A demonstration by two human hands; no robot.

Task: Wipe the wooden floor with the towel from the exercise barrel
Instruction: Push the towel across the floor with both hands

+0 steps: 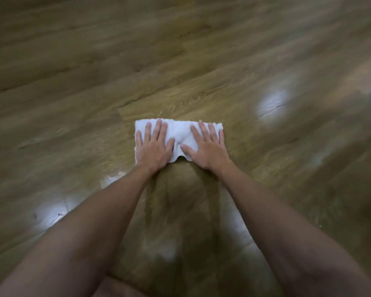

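Note:
A white folded towel (pixel 178 133) lies flat on the wooden floor (pixel 116 61) in the middle of the head view. My left hand (pixel 153 146) presses on its left half with fingers spread and straight. My right hand (pixel 206 147) presses on its right half the same way. The cloth bunches into a small ridge between the two hands. Both arms reach forward from the bottom of the frame. The exercise barrel is not in view.
Brown plank flooring fills the whole frame, blurred toward the edges. Bright glossy reflections (pixel 271 103) show at the right and at the lower left (pixel 51 211). A bit of my leg shows at the bottom centre.

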